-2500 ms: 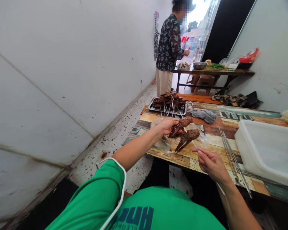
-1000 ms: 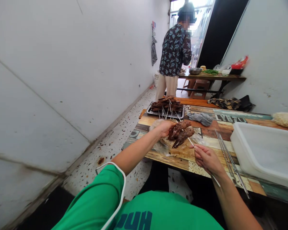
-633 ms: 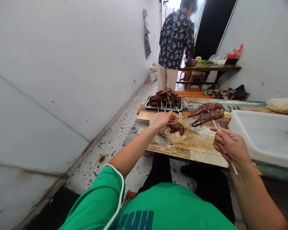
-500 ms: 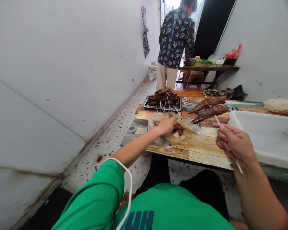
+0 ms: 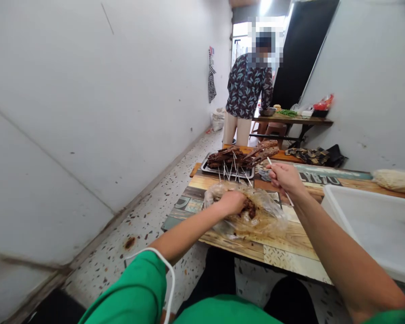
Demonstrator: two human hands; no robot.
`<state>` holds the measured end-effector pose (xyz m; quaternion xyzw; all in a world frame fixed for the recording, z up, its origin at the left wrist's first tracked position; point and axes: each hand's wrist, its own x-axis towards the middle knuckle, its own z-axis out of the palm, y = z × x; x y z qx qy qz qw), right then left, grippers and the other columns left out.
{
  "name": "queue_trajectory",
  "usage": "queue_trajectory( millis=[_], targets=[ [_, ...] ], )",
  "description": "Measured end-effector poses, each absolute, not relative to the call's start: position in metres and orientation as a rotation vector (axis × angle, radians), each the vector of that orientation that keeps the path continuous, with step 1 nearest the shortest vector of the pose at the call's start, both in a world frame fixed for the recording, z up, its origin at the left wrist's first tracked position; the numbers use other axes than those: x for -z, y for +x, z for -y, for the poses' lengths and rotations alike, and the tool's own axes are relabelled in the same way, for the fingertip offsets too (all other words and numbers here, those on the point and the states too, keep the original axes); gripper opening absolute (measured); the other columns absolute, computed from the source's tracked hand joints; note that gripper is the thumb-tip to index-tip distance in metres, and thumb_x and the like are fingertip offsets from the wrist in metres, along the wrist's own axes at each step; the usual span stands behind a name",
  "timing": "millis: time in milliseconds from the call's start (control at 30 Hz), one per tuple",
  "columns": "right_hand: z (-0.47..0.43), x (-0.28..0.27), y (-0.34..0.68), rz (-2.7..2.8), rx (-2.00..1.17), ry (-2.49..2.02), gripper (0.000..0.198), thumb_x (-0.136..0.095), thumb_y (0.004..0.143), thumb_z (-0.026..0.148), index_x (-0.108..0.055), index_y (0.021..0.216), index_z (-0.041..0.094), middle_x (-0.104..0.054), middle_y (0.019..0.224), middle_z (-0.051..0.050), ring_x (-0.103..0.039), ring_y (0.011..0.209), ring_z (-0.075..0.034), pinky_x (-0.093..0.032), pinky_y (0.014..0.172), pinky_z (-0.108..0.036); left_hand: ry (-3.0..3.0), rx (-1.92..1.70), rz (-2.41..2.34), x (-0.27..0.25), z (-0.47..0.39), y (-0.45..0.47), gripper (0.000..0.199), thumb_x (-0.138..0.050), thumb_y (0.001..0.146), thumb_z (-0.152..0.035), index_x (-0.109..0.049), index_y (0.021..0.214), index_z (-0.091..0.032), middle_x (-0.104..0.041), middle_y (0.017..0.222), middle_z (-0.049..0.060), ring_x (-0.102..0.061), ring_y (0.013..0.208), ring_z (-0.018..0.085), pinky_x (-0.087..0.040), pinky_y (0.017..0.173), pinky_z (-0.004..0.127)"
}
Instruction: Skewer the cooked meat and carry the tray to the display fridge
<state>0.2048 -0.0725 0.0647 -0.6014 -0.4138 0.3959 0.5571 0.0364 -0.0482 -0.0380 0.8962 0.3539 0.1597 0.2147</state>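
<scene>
My right hand point(image 5: 285, 177) is closed around the white stick of a meat skewer point(image 5: 266, 150). Its dark brown meat points left, held over the right end of the metal tray point(image 5: 207, 170). A heap of similar skewers point(image 5: 224, 157) fills that tray, sticks toward me. Closer in, an oily clear plastic bag point(image 5: 270, 209) lies spread on the table, with dark reddish-brown seasoning or scraps point(image 5: 249, 209) in it. My left hand point(image 5: 233, 202) reaches into the bag with its fingers curled down; the fingertips and whatever they grip are hidden.
A white plastic tub point(image 5: 367, 225) stands on the patterned table point(image 5: 300, 243) at right, with a bagged pale bundle point(image 5: 396, 181) behind it. Farther back, a person point(image 5: 246, 90) bends over a metal bowl point(image 5: 267, 111) on another table. A white wall runs along the left.
My right hand has carried the meat skewer left and away from me, from near the white tub to the tray. My left hand stays in the bag. The view has tilted up slightly.
</scene>
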Motion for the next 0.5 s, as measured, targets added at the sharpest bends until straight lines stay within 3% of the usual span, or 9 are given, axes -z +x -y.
queue_trajectory(
  millis=[200,367,500],
  targets=[
    [0.003,-0.057,0.205,0.884,-0.897,-1.484,0.01,-0.05,0.082,0.011,-0.052,0.074,0.017,-0.034,0.036,0.011,-0.023,0.027,-0.004,-0.017,0.032,-0.019,2.603,-0.231,-0.99,0.032,0.064,0.034,0.021,-0.056,0.085,-0.023,-0.075,0.089,-0.015,-0.072,0.094,0.019,-0.068,0.093,0.033,-0.052,0.082,0.038],
    [-0.034,-0.056,0.203,0.881,-0.98,-1.519,0.01,-0.053,0.086,0.016,-0.052,0.076,0.016,-0.03,0.038,0.012,-0.02,0.03,-0.003,-0.016,0.033,-0.019,2.597,-0.233,-0.946,0.036,0.062,0.035,0.02,-0.058,0.084,-0.023,-0.075,0.089,-0.015,-0.073,0.092,0.018,-0.069,0.09,0.032,-0.052,0.08,0.037],
    [-0.073,-0.059,0.185,0.95,-1.05,-1.509,0.022,-0.052,0.094,0.027,-0.053,0.077,0.014,-0.032,0.046,0.012,-0.022,0.034,-0.002,-0.02,0.034,-0.017,2.656,-0.211,-0.93,0.04,0.059,0.035,0.024,-0.055,0.086,-0.024,-0.075,0.094,-0.015,-0.073,0.092,0.018,-0.069,0.089,0.031,-0.053,0.077,0.036]
  ],
)
